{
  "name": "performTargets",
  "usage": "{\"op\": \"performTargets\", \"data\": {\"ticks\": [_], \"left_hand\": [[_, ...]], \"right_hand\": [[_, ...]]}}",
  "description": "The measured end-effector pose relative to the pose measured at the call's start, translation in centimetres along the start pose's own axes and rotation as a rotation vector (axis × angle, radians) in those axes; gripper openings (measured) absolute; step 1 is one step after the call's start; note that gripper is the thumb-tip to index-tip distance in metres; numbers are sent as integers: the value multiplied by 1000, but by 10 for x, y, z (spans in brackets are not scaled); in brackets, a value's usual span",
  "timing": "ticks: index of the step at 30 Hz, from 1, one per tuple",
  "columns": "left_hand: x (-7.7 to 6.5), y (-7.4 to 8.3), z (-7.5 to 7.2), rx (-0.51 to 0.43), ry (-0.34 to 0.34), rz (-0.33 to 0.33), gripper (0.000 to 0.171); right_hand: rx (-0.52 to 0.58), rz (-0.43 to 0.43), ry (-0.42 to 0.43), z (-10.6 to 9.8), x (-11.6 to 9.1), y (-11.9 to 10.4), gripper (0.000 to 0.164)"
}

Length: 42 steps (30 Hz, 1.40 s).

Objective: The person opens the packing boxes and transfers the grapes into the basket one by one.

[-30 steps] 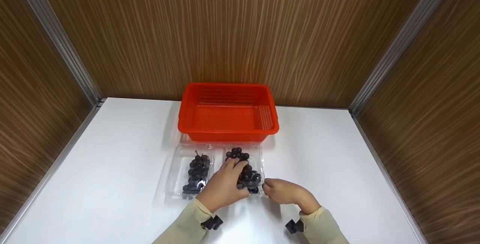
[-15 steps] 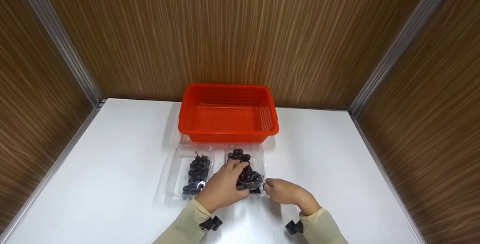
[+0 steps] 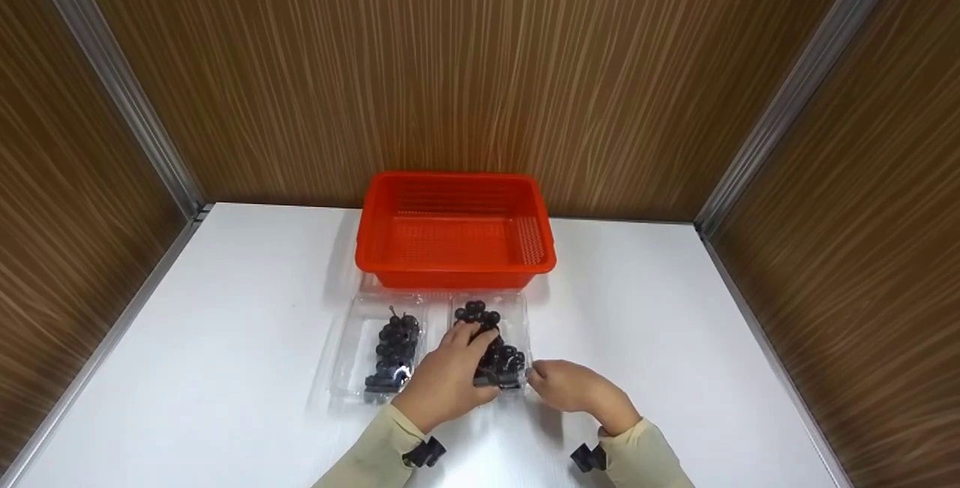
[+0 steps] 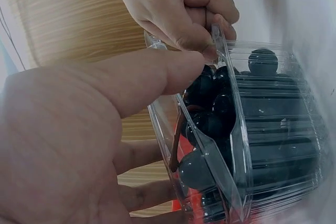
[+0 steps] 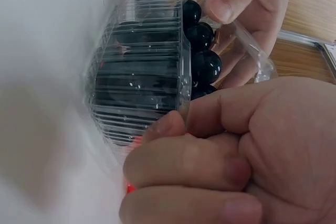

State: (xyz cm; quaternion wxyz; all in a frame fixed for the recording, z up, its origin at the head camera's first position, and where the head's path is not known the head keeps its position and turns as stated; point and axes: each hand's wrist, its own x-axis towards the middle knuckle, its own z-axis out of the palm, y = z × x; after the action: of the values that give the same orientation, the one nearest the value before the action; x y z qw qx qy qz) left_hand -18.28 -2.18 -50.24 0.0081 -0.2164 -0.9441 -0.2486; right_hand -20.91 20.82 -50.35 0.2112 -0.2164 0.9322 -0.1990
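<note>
In the head view, a clear plastic clamshell box (image 3: 514, 312) with dark grapes (image 3: 475, 313) stands in front of the person. My left hand (image 3: 442, 383) lies across it, with fingers over the top and thumb at the front. Both wrist views show its lid (image 5: 252, 45) raised at an angle, between my left thumb and fingers. Dark grapes (image 5: 206, 66) show in the gap between lid and rim. At the box's right front corner my right hand (image 3: 566, 387) pinches the rim between thumb and curled fingers. The palm hides part of the grapes in the head view.
Left of this box stands another clear box (image 3: 352, 353) with a grape bunch (image 3: 396, 353) along its right side. A red perforated basket (image 3: 456, 278) stands behind both boxes on the white table (image 3: 247, 308). Wood-patterned panels (image 3: 465, 61) enclose the back and sides.
Both hands stay almost in place. The head view has tilted a little. Grapes at the box's front edge, bulging earlier, now sit lower behind the front wall.
</note>
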Motion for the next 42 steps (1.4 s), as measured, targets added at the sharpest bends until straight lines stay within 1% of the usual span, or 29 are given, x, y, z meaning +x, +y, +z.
{"op": "performTargets", "data": {"ticks": [5, 7, 9, 14, 16, 22, 27, 30, 37, 42], "left_hand": [[0, 1, 1, 18, -19, -15, 87], [0, 1, 1, 30, -21, -18, 87], [0, 2, 0, 41, -21, -14, 87], [-1, 3, 0, 47, -23, -18, 85], [0, 3, 0, 47, -19, -18, 84], [0, 3, 0, 44, -4, -4, 80], [0, 3, 2, 34, -13, -16, 81], [-1, 4, 2, 44, -11, -16, 83], [0, 5, 5, 72, 43, 14, 85], [1, 8, 7, 74, 57, 17, 90]], "right_hand": [[-45, 90, 59, 1, 0, -2, 40], [-72, 112, 78, 2, 1, -3, 41], [-84, 104, 87, 3, 2, -4, 40], [-94, 19, 90, 6, 1, -4, 35], [-90, -1, 84, 5, 1, -3, 34], [-73, 6, 48, 2, 1, -4, 33], [-69, -5, 38, 3, 1, -3, 33], [-69, -13, 33, 4, 2, -2, 33], [-76, -18, 49, 4, 2, -3, 31], [-85, -4, 58, 4, 2, -3, 33]]}}
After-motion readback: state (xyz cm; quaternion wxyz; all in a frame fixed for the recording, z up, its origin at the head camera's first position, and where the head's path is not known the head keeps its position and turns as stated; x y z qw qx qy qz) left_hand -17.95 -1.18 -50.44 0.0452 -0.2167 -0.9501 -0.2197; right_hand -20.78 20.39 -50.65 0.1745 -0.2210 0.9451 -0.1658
